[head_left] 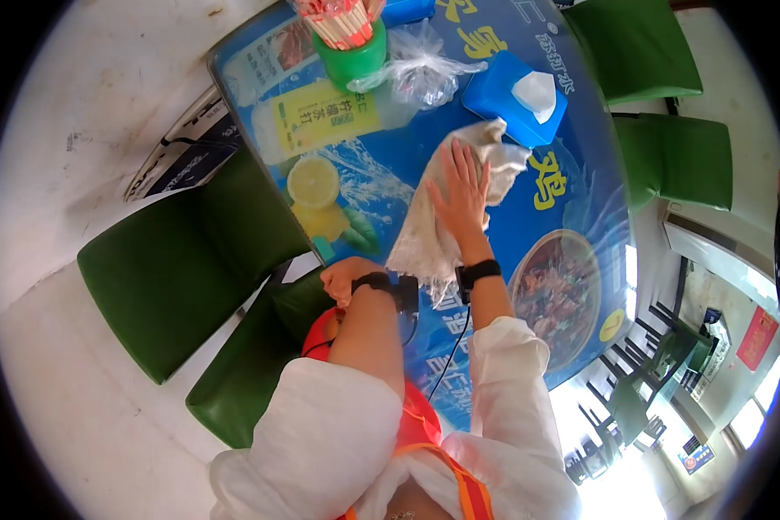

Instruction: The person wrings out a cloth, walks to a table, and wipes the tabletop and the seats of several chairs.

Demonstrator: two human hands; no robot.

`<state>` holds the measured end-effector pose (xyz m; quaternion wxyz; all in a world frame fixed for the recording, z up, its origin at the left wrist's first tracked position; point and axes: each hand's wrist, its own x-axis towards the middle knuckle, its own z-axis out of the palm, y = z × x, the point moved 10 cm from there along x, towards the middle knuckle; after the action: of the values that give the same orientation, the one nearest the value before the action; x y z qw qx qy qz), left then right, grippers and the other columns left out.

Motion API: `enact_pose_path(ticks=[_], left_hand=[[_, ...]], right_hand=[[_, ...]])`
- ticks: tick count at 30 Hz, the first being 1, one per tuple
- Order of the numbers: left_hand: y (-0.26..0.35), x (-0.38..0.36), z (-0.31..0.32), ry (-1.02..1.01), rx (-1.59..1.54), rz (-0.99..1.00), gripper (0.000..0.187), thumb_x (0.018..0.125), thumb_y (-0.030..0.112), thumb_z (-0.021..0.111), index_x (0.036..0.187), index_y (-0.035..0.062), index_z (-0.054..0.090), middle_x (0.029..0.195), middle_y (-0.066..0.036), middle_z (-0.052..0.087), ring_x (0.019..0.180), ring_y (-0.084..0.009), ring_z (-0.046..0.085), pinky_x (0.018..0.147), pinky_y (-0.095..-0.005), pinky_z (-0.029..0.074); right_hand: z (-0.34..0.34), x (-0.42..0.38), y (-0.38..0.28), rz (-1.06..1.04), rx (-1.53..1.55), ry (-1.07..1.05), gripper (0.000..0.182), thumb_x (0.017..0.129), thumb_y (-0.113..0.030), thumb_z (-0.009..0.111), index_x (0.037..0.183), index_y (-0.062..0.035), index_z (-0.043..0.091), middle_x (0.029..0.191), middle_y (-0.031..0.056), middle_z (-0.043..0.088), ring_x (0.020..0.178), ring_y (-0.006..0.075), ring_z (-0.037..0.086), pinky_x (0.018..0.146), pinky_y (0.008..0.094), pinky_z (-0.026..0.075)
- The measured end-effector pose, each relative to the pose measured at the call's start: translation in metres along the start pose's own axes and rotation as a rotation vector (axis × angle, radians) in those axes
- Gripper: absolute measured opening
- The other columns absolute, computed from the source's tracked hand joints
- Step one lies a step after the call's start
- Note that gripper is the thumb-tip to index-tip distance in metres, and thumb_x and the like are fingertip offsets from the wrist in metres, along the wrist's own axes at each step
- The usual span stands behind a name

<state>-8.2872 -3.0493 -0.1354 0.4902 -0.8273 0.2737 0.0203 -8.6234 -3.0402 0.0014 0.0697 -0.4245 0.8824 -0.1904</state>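
My right hand [461,192] lies flat on a beige cloth [416,236], fingers slightly apart, pressing it against the blue printed tabletop [390,165]. The cloth is crumpled, with a frayed lower edge, and its top reaches up beside a blue tissue box [492,88]. At the table's near left edge, my left hand [347,279] is curled into a loose fist, with nothing visible in it. Both wrists wear black bands with small devices, and a thin cable hangs from the right one.
A green container [355,59] of paper-wrapped chopsticks and a clear plastic bag [425,74] stand at the table's far side. Green chairs [182,243] border the left side, and more green chairs [672,160] are at the right. Farther right are stacked chairs and a wall.
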Motion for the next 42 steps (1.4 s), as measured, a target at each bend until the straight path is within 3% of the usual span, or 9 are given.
enact_pose_path(ticks=[6,11,17,24,31,35,38,40,42], left_hand=[[0.034,0.035,0.027,0.116,0.355,-0.111,0.031,0.065,0.042,0.069,0.085,0.0208,0.061,0.087,-0.002,0.058,0.087,-0.0221,0.056,0.077,-0.0362,0.043],[0.027,0.056,0.064,-0.087,-0.091,-0.295,0.030,0.068,0.040,0.069,0.091,0.0215,0.060,0.090,0.003,0.060,0.089,-0.0141,0.056,0.090,-0.0336,0.032],[0.002,-0.005,-0.008,-0.353,0.043,0.156,0.036,0.073,0.041,0.065,0.102,0.0203,0.056,0.100,0.001,0.063,0.087,-0.0145,0.060,0.086,-0.0306,0.035],[0.009,-0.024,-0.026,-0.259,0.418,0.396,0.026,0.080,0.036,0.055,0.097,0.0164,0.056,0.094,-0.001,0.061,0.088,-0.0168,0.057,0.084,-0.0300,0.035],[0.025,0.002,0.000,-0.025,0.563,0.292,0.018,0.081,0.035,0.050,0.083,0.0165,0.050,0.077,0.000,0.053,0.079,-0.0168,0.052,0.074,-0.0306,0.037],[0.003,-0.032,-0.020,-0.241,0.720,0.429,0.021,0.080,0.036,0.049,0.079,0.0145,0.049,0.077,0.001,0.052,0.078,-0.0169,0.052,0.072,-0.0297,0.038],[0.018,-0.030,-0.025,-0.053,0.587,0.521,0.026,0.079,0.036,0.056,0.099,0.0196,0.059,0.093,-0.001,0.065,0.086,-0.0141,0.060,0.085,-0.0318,0.034],[-0.001,0.020,0.001,0.081,-0.271,-0.048,0.033,0.085,0.035,0.041,0.086,0.0067,0.058,0.087,-0.008,0.062,0.085,-0.0261,0.058,0.076,-0.0344,0.044],[-0.010,0.032,0.019,-0.044,-0.502,-0.159,0.025,0.081,0.035,0.049,0.088,0.0130,0.059,0.088,-0.004,0.062,0.084,-0.0205,0.059,0.078,-0.0314,0.041]], right_hand=[[0.013,0.025,-0.025,-0.020,0.212,0.001,0.073,0.073,-0.031,0.066,0.137,-0.0127,0.035,0.138,0.0100,0.040,0.131,0.0265,0.031,0.110,0.0481,0.013],[0.020,-0.034,-0.067,-0.219,0.367,-0.152,0.067,0.072,-0.027,0.067,0.133,-0.0148,0.042,0.135,0.0073,0.043,0.124,0.0247,0.039,0.109,0.0490,0.016],[-0.040,-0.113,0.038,0.199,0.142,-0.117,0.068,0.073,-0.030,0.067,0.134,-0.0173,0.041,0.130,0.0067,0.047,0.122,0.0292,0.042,0.110,0.0496,0.013],[-0.066,-0.123,0.178,0.518,-0.006,-0.028,0.083,0.073,-0.046,0.067,0.142,-0.0208,0.028,0.148,0.0107,0.021,0.138,0.0329,0.012,0.105,0.0607,0.011],[0.007,-0.023,0.023,-0.015,0.190,-0.120,0.075,0.078,-0.053,0.060,0.138,-0.0161,0.034,0.146,0.0121,0.025,0.136,0.0314,0.018,0.106,0.0539,0.015],[0.043,-0.026,-0.103,-0.323,0.535,-0.406,0.064,0.083,-0.045,0.056,0.135,-0.0123,0.038,0.141,0.0101,0.035,0.128,0.0278,0.035,0.107,0.0475,0.021],[0.060,-0.041,-0.122,-0.387,0.579,-0.671,0.063,0.084,-0.042,0.055,0.136,-0.0122,0.036,0.139,0.0111,0.038,0.124,0.0282,0.039,0.107,0.0443,0.022],[0.053,-0.031,-0.063,-0.129,0.453,-0.473,0.062,0.080,-0.033,0.060,0.133,-0.0102,0.039,0.128,0.0111,0.050,0.119,0.0274,0.045,0.102,0.0439,0.030],[0.021,-0.021,-0.003,0.047,0.283,-0.375,0.069,0.079,-0.030,0.060,0.139,-0.0115,0.030,0.138,0.0111,0.040,0.125,0.0266,0.040,0.101,0.0418,0.032]])
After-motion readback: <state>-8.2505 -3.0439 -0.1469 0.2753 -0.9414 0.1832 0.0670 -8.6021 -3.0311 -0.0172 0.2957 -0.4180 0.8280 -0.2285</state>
